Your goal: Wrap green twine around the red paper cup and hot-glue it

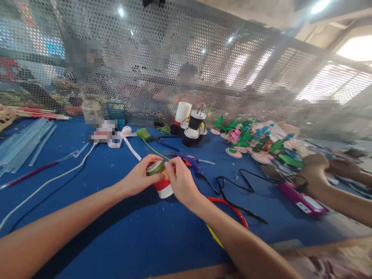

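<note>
A red and white paper cup [164,190] lies tilted between my two hands. Green yarn [157,167] is wrapped around its narrow end. My left hand [143,174] is closed around that end, thumb and fingers on the wound yarn. With its thumb and fingertips pinched at the cup's upper right side, my right hand [183,182] grips the yarn strand. This strand runs back to a green yarn ball [143,134] on the blue table [122,240]. Just behind my right hand rests a blue glue gun [192,162].
Glue sticks [24,145] lie at the left. Black lidded cups [192,136] and stacked white cups [183,112] stand before the mesh screen [162,58]. Craft flowers [255,139], a purple power strip [303,199] and another person's hand [312,170] are to the right.
</note>
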The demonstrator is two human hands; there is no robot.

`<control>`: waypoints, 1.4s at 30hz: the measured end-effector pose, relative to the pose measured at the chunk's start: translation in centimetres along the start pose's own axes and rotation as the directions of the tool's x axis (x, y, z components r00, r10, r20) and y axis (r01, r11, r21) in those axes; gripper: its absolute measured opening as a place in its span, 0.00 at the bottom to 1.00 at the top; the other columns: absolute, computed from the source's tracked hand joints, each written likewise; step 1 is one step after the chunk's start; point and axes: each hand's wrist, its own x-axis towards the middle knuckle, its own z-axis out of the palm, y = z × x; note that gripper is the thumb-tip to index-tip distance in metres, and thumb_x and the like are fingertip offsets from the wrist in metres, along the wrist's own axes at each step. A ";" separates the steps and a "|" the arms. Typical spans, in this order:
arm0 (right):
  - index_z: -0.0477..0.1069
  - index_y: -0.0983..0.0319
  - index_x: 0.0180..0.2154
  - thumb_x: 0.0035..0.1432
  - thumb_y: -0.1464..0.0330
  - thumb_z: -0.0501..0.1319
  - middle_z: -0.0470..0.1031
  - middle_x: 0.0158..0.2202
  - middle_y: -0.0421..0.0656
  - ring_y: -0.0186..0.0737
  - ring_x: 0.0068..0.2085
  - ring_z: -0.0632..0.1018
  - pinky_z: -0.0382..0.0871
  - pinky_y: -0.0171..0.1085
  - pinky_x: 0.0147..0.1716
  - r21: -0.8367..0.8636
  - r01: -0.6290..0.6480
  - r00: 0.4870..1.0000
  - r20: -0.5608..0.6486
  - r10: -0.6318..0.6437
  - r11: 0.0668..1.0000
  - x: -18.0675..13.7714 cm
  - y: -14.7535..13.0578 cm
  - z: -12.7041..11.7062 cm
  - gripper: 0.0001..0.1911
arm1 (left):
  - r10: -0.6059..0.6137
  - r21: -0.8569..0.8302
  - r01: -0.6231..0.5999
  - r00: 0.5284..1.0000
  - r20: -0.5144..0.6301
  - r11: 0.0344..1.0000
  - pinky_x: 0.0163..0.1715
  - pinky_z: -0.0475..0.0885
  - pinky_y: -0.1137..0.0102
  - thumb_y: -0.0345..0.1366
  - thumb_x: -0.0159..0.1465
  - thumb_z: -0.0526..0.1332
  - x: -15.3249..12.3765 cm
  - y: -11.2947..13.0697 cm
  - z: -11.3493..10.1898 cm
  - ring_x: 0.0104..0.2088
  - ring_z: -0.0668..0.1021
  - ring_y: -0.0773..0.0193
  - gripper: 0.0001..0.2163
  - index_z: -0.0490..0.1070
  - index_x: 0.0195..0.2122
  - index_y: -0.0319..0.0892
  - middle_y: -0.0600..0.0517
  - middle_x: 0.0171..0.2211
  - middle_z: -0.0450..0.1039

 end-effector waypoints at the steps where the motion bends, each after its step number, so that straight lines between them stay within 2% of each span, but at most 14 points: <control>1: 0.55 0.58 0.27 0.58 0.63 0.47 0.63 0.24 0.39 0.38 0.27 0.67 0.60 0.37 0.28 0.012 -0.007 1.000 0.012 0.007 1.000 0.1 0.1 -0.1 0.08 | 0.005 -0.001 -0.005 1.000 0.005 1.000 0.42 0.65 0.61 0.40 0.50 0.60 0.0 -0.1 -0.1 0.41 0.70 0.58 0.18 0.60 0.41 0.40 0.48 0.39 0.66; 7: 0.58 0.59 0.29 0.58 0.63 0.48 0.66 0.25 0.41 0.38 0.27 0.68 0.62 0.37 0.27 0.085 -0.072 0.995 0.070 0.067 0.994 0.4 0.5 -0.5 0.09 | 0.028 -0.012 -0.028 0.998 0.060 1.000 0.44 0.65 0.61 0.40 0.53 0.59 0.1 -0.4 -0.4 0.43 0.70 0.57 0.19 0.60 0.44 0.40 0.47 0.43 0.67; 20: 0.58 0.59 0.27 0.57 0.64 0.49 0.65 0.25 0.41 0.38 0.29 0.69 0.62 0.38 0.29 0.066 -0.028 0.999 0.032 0.026 0.997 0.7 0.2 -0.8 0.08 | 0.064 0.052 -0.069 0.993 0.095 0.996 0.44 0.66 0.62 0.37 0.54 0.60 0.0 -0.1 -0.6 0.43 0.71 0.58 0.18 0.63 0.46 0.41 0.48 0.43 0.68; 24: 0.58 0.59 0.26 0.57 0.65 0.49 0.65 0.25 0.41 0.38 0.29 0.68 0.62 0.38 0.28 0.059 0.001 1.000 0.001 -0.001 0.998 0.8 0.2 -0.9 0.09 | 0.069 0.051 -0.074 0.994 0.089 0.996 0.44 0.66 0.62 0.36 0.53 0.60 0.0 -0.2 -0.6 0.43 0.71 0.57 0.18 0.64 0.46 0.41 0.48 0.43 0.69; 32: 0.56 0.58 0.27 0.58 0.64 0.47 0.62 0.23 0.38 0.37 0.26 0.66 0.59 0.37 0.27 0.023 -0.024 1.000 0.020 0.023 0.999 0.2 0.4 -0.3 0.08 | 0.062 0.038 -0.064 0.997 0.054 0.997 0.44 0.66 0.62 0.36 0.51 0.61 0.0 -0.2 -0.4 0.41 0.72 0.58 0.19 0.64 0.44 0.41 0.49 0.41 0.69; 42: 0.55 0.58 0.28 0.59 0.66 0.47 0.63 0.25 0.41 0.38 0.28 0.67 0.61 0.38 0.30 -0.045 0.040 0.999 0.000 -0.040 0.998 -0.3 -0.2 -0.2 0.08 | 0.009 -0.024 -0.009 0.999 0.030 1.000 0.44 0.65 0.62 0.34 0.50 0.57 -0.2 0.4 -0.1 0.41 0.71 0.58 0.16 0.64 0.42 0.41 0.50 0.40 0.69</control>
